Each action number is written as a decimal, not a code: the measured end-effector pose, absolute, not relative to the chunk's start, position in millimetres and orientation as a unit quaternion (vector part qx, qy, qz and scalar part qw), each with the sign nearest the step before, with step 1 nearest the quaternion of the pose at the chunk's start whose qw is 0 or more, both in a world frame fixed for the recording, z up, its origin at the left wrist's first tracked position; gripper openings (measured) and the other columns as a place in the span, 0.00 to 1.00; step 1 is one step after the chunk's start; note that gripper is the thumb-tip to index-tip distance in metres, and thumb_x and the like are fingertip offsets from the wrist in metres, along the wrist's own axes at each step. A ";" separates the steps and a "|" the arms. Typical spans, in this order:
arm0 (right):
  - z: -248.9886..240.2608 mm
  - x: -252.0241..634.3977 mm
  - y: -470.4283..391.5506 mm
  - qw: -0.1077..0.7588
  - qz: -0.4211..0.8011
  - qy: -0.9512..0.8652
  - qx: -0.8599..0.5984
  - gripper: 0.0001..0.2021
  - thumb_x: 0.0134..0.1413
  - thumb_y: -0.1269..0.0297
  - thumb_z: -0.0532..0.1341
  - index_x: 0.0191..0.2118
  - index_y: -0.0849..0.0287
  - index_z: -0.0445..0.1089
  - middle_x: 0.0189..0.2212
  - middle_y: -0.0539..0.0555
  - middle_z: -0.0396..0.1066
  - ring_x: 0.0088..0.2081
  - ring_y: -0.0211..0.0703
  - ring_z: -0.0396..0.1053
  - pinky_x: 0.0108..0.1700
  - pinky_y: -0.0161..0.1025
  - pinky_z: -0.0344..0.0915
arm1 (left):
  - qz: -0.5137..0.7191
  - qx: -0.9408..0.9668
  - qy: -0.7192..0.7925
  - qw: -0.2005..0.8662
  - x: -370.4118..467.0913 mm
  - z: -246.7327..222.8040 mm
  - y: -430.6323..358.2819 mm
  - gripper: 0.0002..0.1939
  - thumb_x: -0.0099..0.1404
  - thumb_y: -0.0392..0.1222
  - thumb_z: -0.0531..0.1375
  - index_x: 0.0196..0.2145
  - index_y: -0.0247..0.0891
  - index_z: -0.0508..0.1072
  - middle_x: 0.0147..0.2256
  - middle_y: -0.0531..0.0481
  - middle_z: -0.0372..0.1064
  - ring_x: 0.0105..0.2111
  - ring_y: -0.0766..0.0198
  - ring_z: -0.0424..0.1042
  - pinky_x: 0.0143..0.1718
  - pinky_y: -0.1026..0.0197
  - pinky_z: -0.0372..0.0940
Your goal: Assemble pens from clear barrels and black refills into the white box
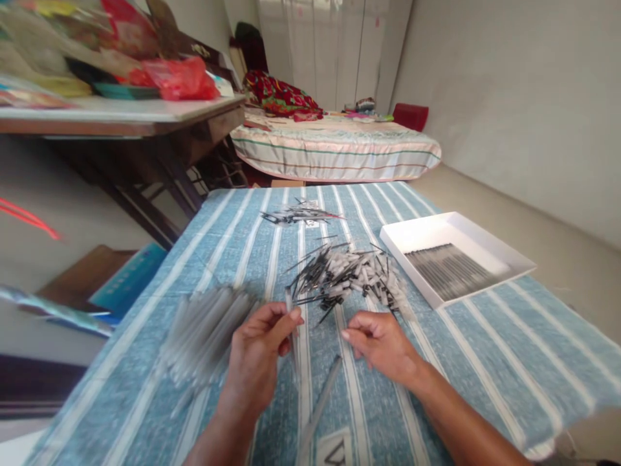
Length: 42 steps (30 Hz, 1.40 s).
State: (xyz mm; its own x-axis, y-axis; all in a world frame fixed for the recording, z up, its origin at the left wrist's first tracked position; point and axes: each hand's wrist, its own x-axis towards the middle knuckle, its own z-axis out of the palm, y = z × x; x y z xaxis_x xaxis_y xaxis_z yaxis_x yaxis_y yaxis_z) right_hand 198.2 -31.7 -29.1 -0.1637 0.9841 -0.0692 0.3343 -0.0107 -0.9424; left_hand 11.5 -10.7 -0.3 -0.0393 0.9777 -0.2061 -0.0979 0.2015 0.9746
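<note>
A: What fills the white box (pixel 427 232)?

B: A row of dark slim sticks (pixel 449 268) lies side by side on its floor, with bare floor beyond them. The open box sits on a striped cloth (pixel 237 239), to the right of a loose pile (pixel 352 275) of black and pale pieces.

A: And the hands?

B: The left hand (pixel 259 340) pinches a thin piece (pixel 290 301) between thumb and fingers, between the pile and a blurred bundle of grey tubes (pixel 208 330). The right hand (pixel 381 340) curls near the pile; whether its fingertips grip anything, I cannot tell.

A: Other containers?

B: A teal tray (pixel 126 92) beside a red plastic bag (pixel 184 77), contents unclear.
</note>
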 end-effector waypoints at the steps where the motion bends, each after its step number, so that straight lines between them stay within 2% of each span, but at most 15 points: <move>1: -30.2 198.4 -32.2 0.342 0.434 -0.631 -0.545 0.09 0.50 0.65 0.57 0.22 0.60 0.62 0.15 0.44 0.59 0.16 0.29 0.55 0.19 0.28 0.50 | 0.495 0.385 0.537 0.564 11.1 -1.2 -9.7 0.09 0.51 0.42 0.64 0.26 0.36 0.68 0.21 0.57 0.66 0.19 0.73 0.59 0.17 0.71 0.53; 4: -33.1 198.3 -34.5 0.291 0.345 -0.694 -0.562 0.06 0.50 0.67 0.57 0.24 0.59 0.66 0.16 0.44 0.60 0.19 0.31 0.57 0.22 0.29 0.50 | 0.526 0.339 0.535 0.568 10.2 -1.8 -7.3 0.10 0.49 0.42 0.65 0.26 0.36 0.68 0.22 0.55 0.68 0.22 0.71 0.63 0.17 0.71 0.55; 9: -31.8 202.1 -38.9 0.173 0.216 -0.739 -0.614 0.07 0.53 0.64 0.55 0.28 0.57 0.69 0.18 0.47 0.67 0.23 0.36 0.65 0.27 0.31 0.54 | 0.559 0.319 0.504 0.575 8.5 0.5 -4.7 0.10 0.48 0.40 0.66 0.25 0.36 0.68 0.24 0.54 0.70 0.23 0.69 0.64 0.17 0.70 0.60; 15: -23.7 214.5 -16.9 0.034 0.038 -0.663 -0.747 0.13 0.56 0.61 0.51 0.39 0.59 0.70 0.26 0.59 0.74 0.30 0.49 0.72 0.29 0.37 0.60 | 0.567 0.323 0.488 0.580 9.6 -1.6 -5.7 0.08 0.49 0.38 0.65 0.26 0.35 0.69 0.25 0.53 0.71 0.26 0.67 0.66 0.20 0.67 0.65; 21: -22.4 214.9 8.0 -0.022 0.034 -0.643 -0.765 0.13 0.55 0.65 0.50 0.35 0.64 0.71 0.29 0.65 0.74 0.32 0.52 0.73 0.32 0.41 0.63 | 0.573 0.314 0.474 0.590 8.8 -1.3 -6.2 0.08 0.49 0.36 0.66 0.25 0.35 0.69 0.25 0.52 0.71 0.26 0.66 0.67 0.21 0.66 0.67; 24: -23.4 215.6 1.4 0.009 0.037 -0.642 -0.766 0.11 0.53 0.67 0.51 0.35 0.63 0.70 0.27 0.63 0.73 0.31 0.52 0.72 0.30 0.40 0.63 | 0.579 0.304 0.467 0.595 8.8 0.7 -5.9 0.08 0.48 0.36 0.66 0.26 0.35 0.70 0.25 0.52 0.71 0.26 0.66 0.67 0.21 0.66 0.67; 26: -24.6 214.1 -10.5 0.095 0.093 -0.659 -0.741 0.07 0.52 0.66 0.53 0.32 0.61 0.68 0.23 0.58 0.72 0.29 0.49 0.71 0.29 0.38 0.62 | 0.582 0.301 0.463 0.598 9.4 1.1 -6.5 0.07 0.49 0.35 0.66 0.26 0.34 0.71 0.26 0.52 0.71 0.27 0.66 0.68 0.21 0.66 0.68; 29: -26.3 205.1 -32.6 0.267 0.328 -0.635 -0.646 0.06 0.49 0.64 0.56 0.25 0.59 0.62 0.19 0.48 0.65 0.21 0.38 0.67 0.23 0.32 0.59 | 0.585 0.302 0.451 0.603 10.2 -0.3 -8.5 0.07 0.50 0.35 0.65 0.28 0.34 0.71 0.27 0.51 0.72 0.27 0.66 0.68 0.22 0.65 0.68; 32: -26.1 192.3 -48.8 0.349 0.523 -0.547 -0.553 0.07 0.46 0.64 0.59 0.25 0.59 0.59 0.16 0.43 0.61 0.15 0.33 0.63 0.18 0.29 0.56 | 0.590 0.302 0.441 0.605 10.3 -2.5 -10.1 0.06 0.52 0.35 0.64 0.29 0.35 0.70 0.27 0.51 0.72 0.27 0.66 0.69 0.22 0.65 0.68; 34: -25.1 185.8 -53.4 0.372 0.555 -0.524 -0.528 0.07 0.45 0.66 0.60 0.25 0.59 0.60 0.15 0.42 0.61 0.15 0.33 0.64 0.17 0.28 0.56 | 0.591 0.302 0.439 0.606 10.4 -3.4 -10.5 0.06 0.53 0.35 0.64 0.29 0.35 0.69 0.27 0.51 0.72 0.27 0.66 0.69 0.22 0.65 0.68; 42: -21.1 176.6 -52.3 0.398 0.546 -0.515 -0.528 0.06 0.44 0.68 0.61 0.24 0.61 0.62 0.14 0.43 0.62 0.15 0.31 0.64 0.17 0.27 0.55 | 0.586 0.306 0.437 0.611 15.4 -1.1 -13.0 0.06 0.52 0.34 0.64 0.27 0.35 0.69 0.26 0.52 0.71 0.26 0.67 0.68 0.22 0.66 0.67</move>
